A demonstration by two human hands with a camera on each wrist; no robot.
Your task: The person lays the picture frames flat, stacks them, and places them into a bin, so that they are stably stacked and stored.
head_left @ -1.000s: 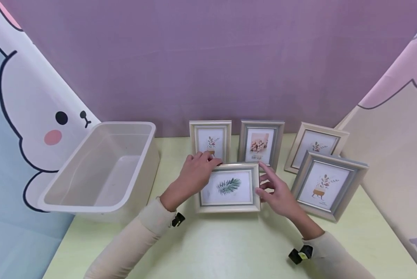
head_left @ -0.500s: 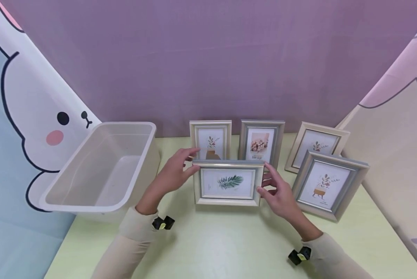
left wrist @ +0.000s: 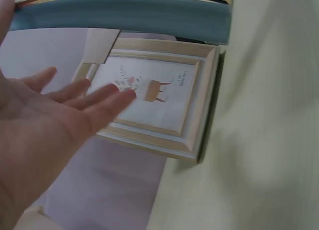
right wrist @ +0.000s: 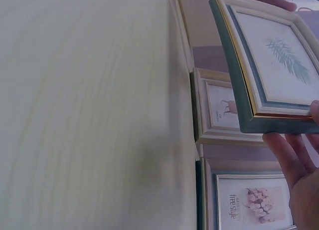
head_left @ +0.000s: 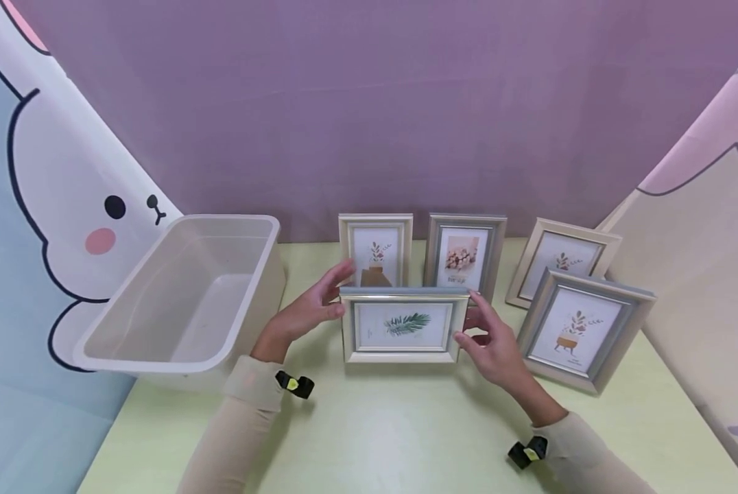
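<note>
A landscape picture frame with a green leaf print (head_left: 408, 324) is held mid-table, nearly upright, its lower edge a little above the surface. My right hand (head_left: 497, 348) pinches its right side, thumb in front and fingers behind the edge, as the right wrist view also shows. At the left end, my left hand (head_left: 304, 314) has its fingers extended, with the thumb close to the frame's edge; whether it touches I cannot tell. Behind stand a cream frame with a plant print (head_left: 376, 248) and a grey-brown frame with a flower photo (head_left: 464, 250), their lower parts hidden.
An open whitish plastic tub (head_left: 264, 288) stands on the left of the pale green table (head_left: 381, 432). To the right, a grey-brown frame (head_left: 591, 329) overlaps a beige frame (head_left: 563, 255) behind it. A purple backdrop (head_left: 369, 116) rises at the back.
My left hand has come off the leaf frame's top left corner, moving left with its fingers straightening. The frame has tipped more upright. My right hand keeps its grip on the right side.
</note>
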